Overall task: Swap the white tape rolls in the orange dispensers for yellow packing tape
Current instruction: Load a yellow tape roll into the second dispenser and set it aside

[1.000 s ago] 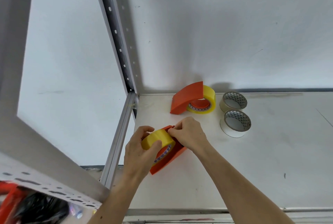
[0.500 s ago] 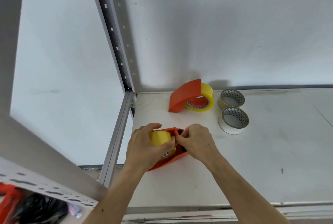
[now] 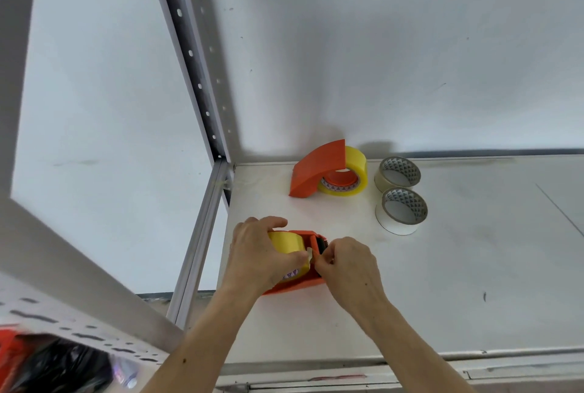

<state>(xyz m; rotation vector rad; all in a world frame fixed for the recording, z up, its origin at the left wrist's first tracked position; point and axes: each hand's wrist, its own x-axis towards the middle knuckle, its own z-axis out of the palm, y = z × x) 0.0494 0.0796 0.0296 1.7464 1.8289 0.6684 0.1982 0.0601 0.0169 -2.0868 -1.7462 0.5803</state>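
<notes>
An orange dispenser (image 3: 305, 284) lies near the shelf's left edge with a yellow tape roll (image 3: 286, 242) seated in it. My left hand (image 3: 257, 255) wraps over that roll and holds it. My right hand (image 3: 346, 266) pinches the tape's loose end at the dispenser's front, beside the black roller. Farther back stands a second orange dispenser (image 3: 316, 168) loaded with another yellow tape roll (image 3: 355, 168). Two white tape rolls (image 3: 401, 211) lie flat to its right, one behind the other.
The white shelf board (image 3: 474, 266) ends at a metal rail on the left and a front lip near me. A perforated metal upright (image 3: 189, 54) rises at the back left corner. A white wall closes the back. Red and black items (image 3: 47, 364) sit lower left.
The near dispenser has turned from a tilted pose to lie more level. My left hand has shifted over the roll's top, and my right hand has moved to the tape end at the roller.
</notes>
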